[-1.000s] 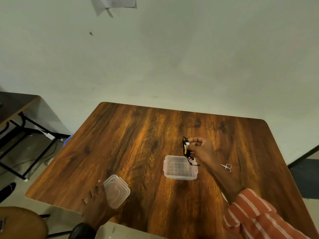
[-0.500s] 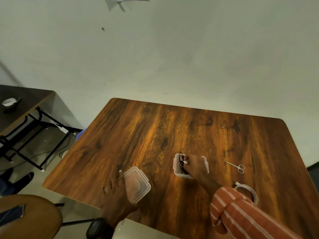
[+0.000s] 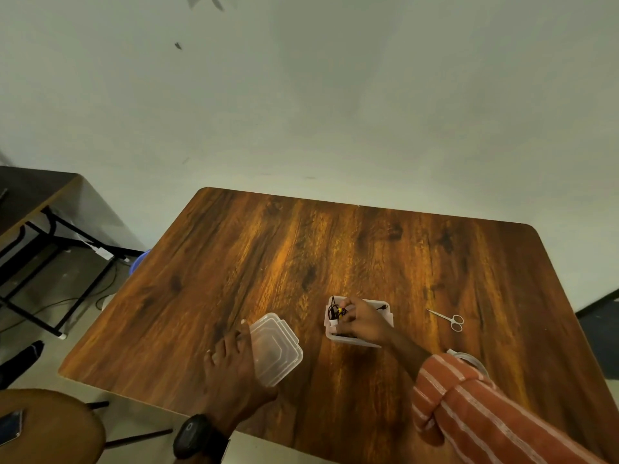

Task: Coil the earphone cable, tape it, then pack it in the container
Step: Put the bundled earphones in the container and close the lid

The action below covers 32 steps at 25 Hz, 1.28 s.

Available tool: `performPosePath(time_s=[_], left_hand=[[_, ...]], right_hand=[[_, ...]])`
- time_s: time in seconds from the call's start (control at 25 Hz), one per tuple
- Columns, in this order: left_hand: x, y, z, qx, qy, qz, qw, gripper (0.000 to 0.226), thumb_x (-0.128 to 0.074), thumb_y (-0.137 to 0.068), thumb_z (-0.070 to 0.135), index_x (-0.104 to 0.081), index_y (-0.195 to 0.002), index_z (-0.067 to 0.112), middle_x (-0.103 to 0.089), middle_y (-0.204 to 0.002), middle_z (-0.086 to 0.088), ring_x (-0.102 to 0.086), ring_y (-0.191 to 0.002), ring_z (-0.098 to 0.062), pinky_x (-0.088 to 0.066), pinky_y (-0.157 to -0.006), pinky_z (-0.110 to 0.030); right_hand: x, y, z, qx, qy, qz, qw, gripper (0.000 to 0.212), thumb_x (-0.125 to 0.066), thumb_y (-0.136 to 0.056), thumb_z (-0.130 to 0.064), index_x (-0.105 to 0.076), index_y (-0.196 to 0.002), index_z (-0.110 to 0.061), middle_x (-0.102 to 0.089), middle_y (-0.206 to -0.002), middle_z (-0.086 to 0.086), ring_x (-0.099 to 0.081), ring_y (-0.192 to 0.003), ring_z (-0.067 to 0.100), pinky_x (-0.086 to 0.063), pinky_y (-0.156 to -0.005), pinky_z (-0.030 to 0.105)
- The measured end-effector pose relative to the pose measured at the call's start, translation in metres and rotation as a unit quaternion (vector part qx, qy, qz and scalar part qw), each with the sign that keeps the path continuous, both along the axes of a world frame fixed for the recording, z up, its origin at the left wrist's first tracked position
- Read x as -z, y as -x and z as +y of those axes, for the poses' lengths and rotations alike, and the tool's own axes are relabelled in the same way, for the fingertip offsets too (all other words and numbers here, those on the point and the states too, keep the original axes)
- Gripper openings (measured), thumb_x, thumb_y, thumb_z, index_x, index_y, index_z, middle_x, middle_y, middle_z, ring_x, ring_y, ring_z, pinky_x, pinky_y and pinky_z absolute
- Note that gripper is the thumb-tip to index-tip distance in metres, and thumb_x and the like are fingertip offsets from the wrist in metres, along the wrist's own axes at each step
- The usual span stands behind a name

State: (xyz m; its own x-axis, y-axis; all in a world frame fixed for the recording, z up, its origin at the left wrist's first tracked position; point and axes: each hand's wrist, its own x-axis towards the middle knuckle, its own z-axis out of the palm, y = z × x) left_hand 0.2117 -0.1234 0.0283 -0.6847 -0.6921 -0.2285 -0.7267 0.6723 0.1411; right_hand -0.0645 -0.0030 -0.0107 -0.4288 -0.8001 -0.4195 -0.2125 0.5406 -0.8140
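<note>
A small clear plastic container [image 3: 386,313] sits on the wooden table [image 3: 301,256]. My right hand [image 3: 363,321] reaches down into it, fingers pinched on the coiled black earphone cable [image 3: 335,310], which has a spot of yellow and white tape on it. The coil lies inside the container at its left end; a loose black end shows at the right. My left hand [image 3: 231,366] holds the container's clear lid [image 3: 274,349] by its left edge, tilted, at the table's near left.
Small scissors [image 3: 449,319] lie right of the container. A roll of clear tape [image 3: 469,360] peeks out behind my striped right sleeve. A round stool with a phone [image 3: 11,426] stands at lower left, another desk [image 3: 30,195] at far left.
My right hand has lowered the taped coil from above the container down into it. My left hand has kept hold of the lid. The view has shifted.
</note>
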Motion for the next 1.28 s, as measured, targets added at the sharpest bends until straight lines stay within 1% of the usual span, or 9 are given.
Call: performPosePath(time_s=[0.16, 0.28, 0.44, 0.6, 0.76, 0.88, 1.0, 1.12, 1.28], left_hand=[[-0.009, 0.014, -0.001, 0.011, 0.020, 0.011, 1.000, 0.133, -0.053, -0.047, 0.082, -0.022, -0.150, 0.003, -0.035, -0.151, -0.022, -0.038, -0.135, -0.042, -0.036, -0.105, -0.063], [-0.010, 0.018, -0.007, 0.017, 0.023, 0.031, 0.999, 0.133, -0.051, -0.049, 0.083, -0.017, -0.151, 0.003, -0.030, -0.154, -0.022, -0.035, -0.138, -0.041, -0.034, -0.107, -0.064], [-0.016, 0.021, -0.010, 0.021, 0.008, 0.033, 0.999, 0.137, -0.034, -0.049, 0.091, -0.002, -0.152, 0.007, -0.013, -0.160, -0.017, -0.020, -0.145, -0.036, -0.021, -0.116, -0.057], [-0.008, 0.033, -0.006, 0.033, 0.016, 0.034, 0.999, 0.135, -0.044, -0.049, 0.092, -0.006, -0.152, 0.011, -0.025, -0.157, -0.015, -0.028, -0.143, -0.036, -0.026, -0.113, -0.059], [-0.017, 0.054, 0.000, 0.029, -0.017, 0.058, 0.998, 0.128, -0.046, -0.050, 0.084, -0.007, -0.152, 0.016, -0.023, -0.157, -0.009, -0.024, -0.143, -0.029, -0.024, -0.116, -0.051], [-0.028, 0.070, -0.002, 0.034, -0.025, 0.072, 0.996, 0.126, -0.045, -0.050, 0.084, -0.011, -0.152, 0.016, -0.027, -0.153, -0.009, -0.030, -0.139, -0.029, -0.031, -0.112, -0.050], [-0.032, 0.091, -0.006, 0.070, -0.030, 0.084, 0.994, 0.116, -0.048, -0.053, 0.083, -0.026, -0.147, 0.018, -0.039, -0.145, -0.005, -0.042, -0.129, -0.026, -0.041, -0.104, -0.049], [-0.040, 0.123, -0.008, 0.078, -0.188, 0.132, 0.970, 0.075, -0.056, -0.069, 0.069, -0.052, -0.127, 0.022, -0.057, -0.122, 0.000, -0.058, -0.102, -0.017, -0.050, -0.085, -0.037], [-0.073, 0.163, -0.009, -0.041, -0.479, 0.229, 0.846, 0.050, -0.055, -0.069, 0.045, -0.059, -0.104, 0.010, -0.057, -0.099, -0.010, -0.053, -0.077, -0.017, -0.044, -0.068, -0.028]], right_hand=[[0.011, -0.018, -0.005, 0.050, 0.002, -0.002, 0.999, 0.064, -0.091, -0.061, -0.023, -0.044, -0.104, -0.034, -0.068, -0.077, -0.007, -0.063, -0.070, 0.006, -0.048, -0.059, 0.020], [0.013, -0.021, -0.012, 0.160, 0.047, -0.022, 0.986, 0.044, -0.082, -0.069, -0.005, -0.057, -0.101, -0.021, -0.063, -0.075, -0.004, -0.062, -0.074, 0.012, -0.055, -0.069, 0.033], [0.013, 0.004, 0.001, 0.284, 0.037, 0.007, 0.958, 0.021, -0.079, -0.075, -0.008, -0.066, -0.088, -0.017, -0.071, -0.087, 0.002, -0.067, -0.077, 0.016, -0.053, -0.058, 0.028], [0.023, 0.021, 0.020, 0.108, -0.106, 0.281, 0.948, 0.026, -0.067, -0.080, -0.016, -0.067, -0.106, -0.012, -0.071, -0.105, 0.007, -0.066, -0.092, 0.024, -0.056, -0.075, 0.036], [0.014, 0.012, 0.015, 0.112, -0.066, 0.299, 0.945, 0.029, -0.062, -0.085, -0.003, -0.064, -0.113, -0.010, -0.065, -0.112, 0.004, -0.062, -0.097, 0.020, -0.054, -0.075, 0.023], [0.022, 0.008, 0.026, 0.002, -0.122, 0.243, 0.962, 0.029, -0.054, -0.092, -0.004, -0.066, -0.117, -0.012, -0.065, -0.122, 0.007, -0.062, -0.108, 0.020, -0.053, -0.090, 0.025], [0.009, 0.023, 0.036, 0.147, 0.003, 0.226, 0.963, 0.024, -0.057, -0.090, 0.000, -0.073, -0.103, -0.011, -0.073, -0.107, 0.008, -0.067, -0.097, 0.019, -0.051, -0.082, 0.025], [-0.012, 0.044, 0.041, 0.261, 0.137, 0.121, 0.948, 0.038, -0.055, -0.084, 0.012, -0.071, -0.105, -0.015, -0.073, -0.107, 0.002, -0.066, -0.095, 0.013, -0.055, -0.084, 0.028], [-0.020, 0.058, 0.021, 0.092, 0.065, 0.145, 0.983, 0.043, -0.057, -0.090, -0.005, -0.056, -0.131, -0.014, -0.059, -0.121, -0.007, -0.055, -0.107, 0.007, -0.042, -0.083, 0.014]])
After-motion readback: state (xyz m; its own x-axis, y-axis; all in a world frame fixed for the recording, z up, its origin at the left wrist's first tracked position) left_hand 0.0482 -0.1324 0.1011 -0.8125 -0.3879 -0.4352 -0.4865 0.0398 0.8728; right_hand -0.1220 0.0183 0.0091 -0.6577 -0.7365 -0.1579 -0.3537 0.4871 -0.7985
